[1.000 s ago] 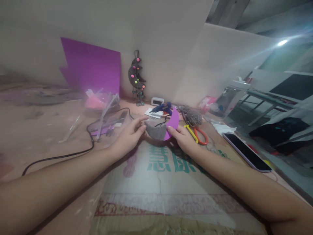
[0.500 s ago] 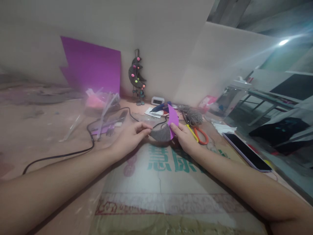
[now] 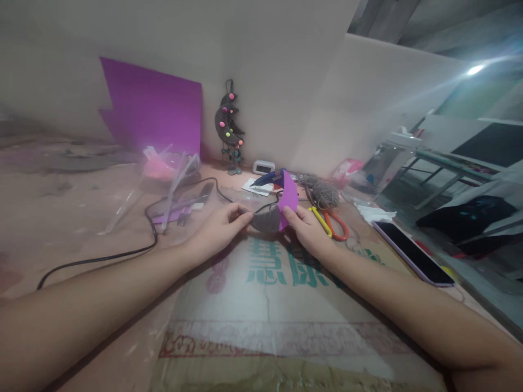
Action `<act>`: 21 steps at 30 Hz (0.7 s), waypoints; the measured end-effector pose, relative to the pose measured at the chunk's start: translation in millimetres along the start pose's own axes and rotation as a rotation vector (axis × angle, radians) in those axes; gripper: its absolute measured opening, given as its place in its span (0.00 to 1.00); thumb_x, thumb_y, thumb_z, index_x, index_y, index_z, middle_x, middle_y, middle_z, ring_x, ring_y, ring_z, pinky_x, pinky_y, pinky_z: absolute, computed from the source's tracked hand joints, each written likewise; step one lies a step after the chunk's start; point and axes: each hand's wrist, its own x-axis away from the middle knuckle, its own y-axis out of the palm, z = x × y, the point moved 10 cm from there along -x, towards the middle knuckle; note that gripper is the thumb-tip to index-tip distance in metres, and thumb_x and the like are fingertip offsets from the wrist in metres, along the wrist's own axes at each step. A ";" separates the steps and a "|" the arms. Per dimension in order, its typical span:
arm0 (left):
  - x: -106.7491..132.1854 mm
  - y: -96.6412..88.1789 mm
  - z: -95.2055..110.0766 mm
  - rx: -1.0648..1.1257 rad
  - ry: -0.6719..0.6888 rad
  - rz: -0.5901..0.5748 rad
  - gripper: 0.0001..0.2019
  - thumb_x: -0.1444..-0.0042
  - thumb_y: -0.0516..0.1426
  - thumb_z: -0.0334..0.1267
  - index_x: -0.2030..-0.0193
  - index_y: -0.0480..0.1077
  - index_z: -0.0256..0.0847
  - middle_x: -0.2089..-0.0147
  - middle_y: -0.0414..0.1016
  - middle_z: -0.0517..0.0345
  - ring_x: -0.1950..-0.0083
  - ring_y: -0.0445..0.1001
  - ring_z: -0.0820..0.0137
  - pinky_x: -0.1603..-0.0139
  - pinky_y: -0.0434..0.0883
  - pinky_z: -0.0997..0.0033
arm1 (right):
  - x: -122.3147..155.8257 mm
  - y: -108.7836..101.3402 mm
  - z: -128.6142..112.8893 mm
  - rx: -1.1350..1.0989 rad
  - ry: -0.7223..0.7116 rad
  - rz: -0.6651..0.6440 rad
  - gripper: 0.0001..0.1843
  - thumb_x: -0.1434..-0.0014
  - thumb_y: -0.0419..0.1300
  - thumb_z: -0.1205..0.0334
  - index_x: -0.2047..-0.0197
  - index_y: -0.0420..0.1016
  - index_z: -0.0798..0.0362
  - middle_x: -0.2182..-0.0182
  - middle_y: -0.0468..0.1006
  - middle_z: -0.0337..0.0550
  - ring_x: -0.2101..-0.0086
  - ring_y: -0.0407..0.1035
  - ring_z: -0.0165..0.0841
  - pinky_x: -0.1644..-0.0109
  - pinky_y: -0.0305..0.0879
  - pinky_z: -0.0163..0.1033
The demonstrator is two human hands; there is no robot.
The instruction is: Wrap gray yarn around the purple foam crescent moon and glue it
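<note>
Between my hands is a purple paper crescent (image 3: pixel 290 191), its left part wrapped in grey yarn (image 3: pixel 266 219). My left hand (image 3: pixel 231 223) is closed, thumb and forefinger pinching at the left tip of the wrapped part. With thumb on top, my right hand (image 3: pixel 304 226) grips the crescent where bare purple meets the yarn; its other fingers are mostly hidden behind. Scissors with a yellow and orange handle (image 3: pixel 335 226) lie just right of that hand. Behind the crescent lies a blue glue gun (image 3: pixel 268 178), partly covered by it.
A grey yarn ball (image 3: pixel 324 194) is at the back right, a phone (image 3: pixel 412 253) at the right edge. Purple sheets (image 3: pixel 157 114) and a finished crescent hanging (image 3: pixel 229 125) stand against the wall. A black cable (image 3: pixel 122 256) crosses the left side, near clear sticks (image 3: pixel 175 188). Printed cardboard (image 3: pixel 265 310) lies below.
The crescent has tilted slightly, so its grey wrapped part looks narrower and a bit higher. Both hands keep their hold in nearly the same place.
</note>
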 end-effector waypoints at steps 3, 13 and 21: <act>0.1 -1.4 0.3 0.016 -0.008 0.009 0.12 0.39 0.53 0.47 0.63 0.69 0.40 0.69 0.74 0.59 0.68 0.71 0.70 0.65 0.66 0.71 | 1.1 3.1 -3.2 0.089 -0.017 -0.026 0.23 0.43 0.56 0.39 0.72 0.67 0.53 0.78 0.70 0.36 0.78 0.63 0.28 0.75 0.59 0.33; 0.3 -0.3 2.2 0.007 -0.021 0.003 0.11 0.41 0.54 0.46 0.64 0.69 0.39 0.69 0.73 0.59 0.68 0.70 0.70 0.66 0.64 0.72 | -0.9 8.9 4.1 0.148 0.037 -0.097 0.20 0.45 0.59 0.46 0.75 0.71 0.54 0.79 0.74 0.40 0.81 0.64 0.29 0.77 0.59 0.34; -0.4 -5.0 2.8 -0.037 -0.020 0.041 0.12 0.41 0.54 0.47 0.66 0.68 0.40 0.72 0.70 0.61 0.70 0.67 0.70 0.69 0.60 0.72 | 0.9 15.1 -2.0 0.092 0.022 -0.141 0.15 0.46 0.62 0.51 0.70 0.70 0.54 0.77 0.76 0.40 0.75 0.71 0.32 0.69 0.67 0.36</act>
